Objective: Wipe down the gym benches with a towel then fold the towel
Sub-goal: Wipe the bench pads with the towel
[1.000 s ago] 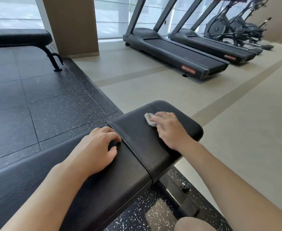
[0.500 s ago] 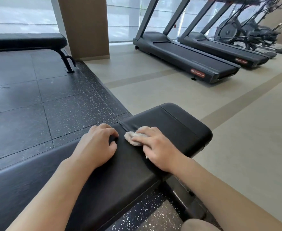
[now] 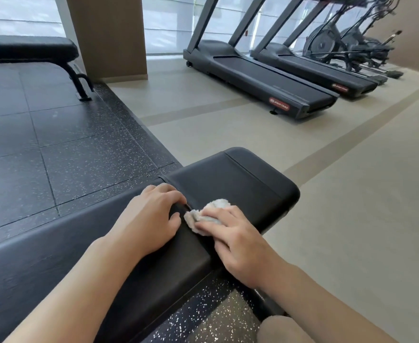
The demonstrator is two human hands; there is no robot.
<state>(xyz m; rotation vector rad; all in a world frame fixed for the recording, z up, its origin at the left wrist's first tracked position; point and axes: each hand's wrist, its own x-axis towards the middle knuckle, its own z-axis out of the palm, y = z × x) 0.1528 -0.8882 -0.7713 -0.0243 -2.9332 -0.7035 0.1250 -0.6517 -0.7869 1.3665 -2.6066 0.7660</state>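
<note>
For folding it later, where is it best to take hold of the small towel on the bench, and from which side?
Grip the towel at its bunched free part that shows past the right hand's fingertips, near the seam of the bench. Come from above with a pinch: it lies crumpled on the pad, so probably only the raised folds offer a hold.

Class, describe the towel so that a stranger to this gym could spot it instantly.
Find the black padded bench in the foreground. Two hands rest on its top; the towel is the small crumpled pale-grey cloth under the right hand's fingers, the only light, soft thing on the dark pad.
</note>
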